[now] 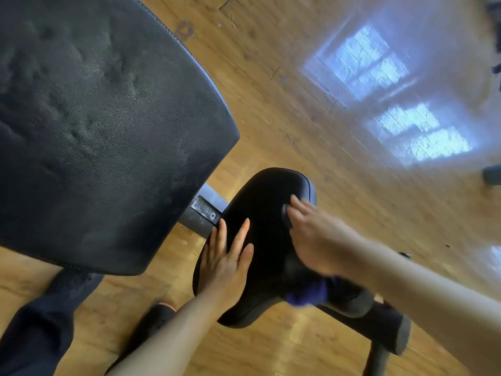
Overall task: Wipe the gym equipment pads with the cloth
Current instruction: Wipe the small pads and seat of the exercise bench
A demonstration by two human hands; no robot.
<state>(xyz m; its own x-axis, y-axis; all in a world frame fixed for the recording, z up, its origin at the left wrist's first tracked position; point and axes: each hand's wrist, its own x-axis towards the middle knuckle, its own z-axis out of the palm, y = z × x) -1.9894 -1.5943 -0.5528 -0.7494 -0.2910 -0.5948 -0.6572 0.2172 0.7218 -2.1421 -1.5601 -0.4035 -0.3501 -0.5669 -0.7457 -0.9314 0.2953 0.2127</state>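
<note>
The large back pad (95, 126) ran off the top and left edges, so its full outline could not be established. The frame bar (202, 213) was visible only in the gap between that pad and the seat pad (260, 213); the rest lay hidden beneath both. The right hand (311, 234) was motion-blurred, and the curl of its fingers could not be read. The purple cloth (309, 293) showed only as a smeared patch under the wrist; whether the hand gripped or pressed it was undetermined. The right forearm left the frame at the lower right. A dark object (492, 176) at the right edge was cut off and unidentifiable.
</note>
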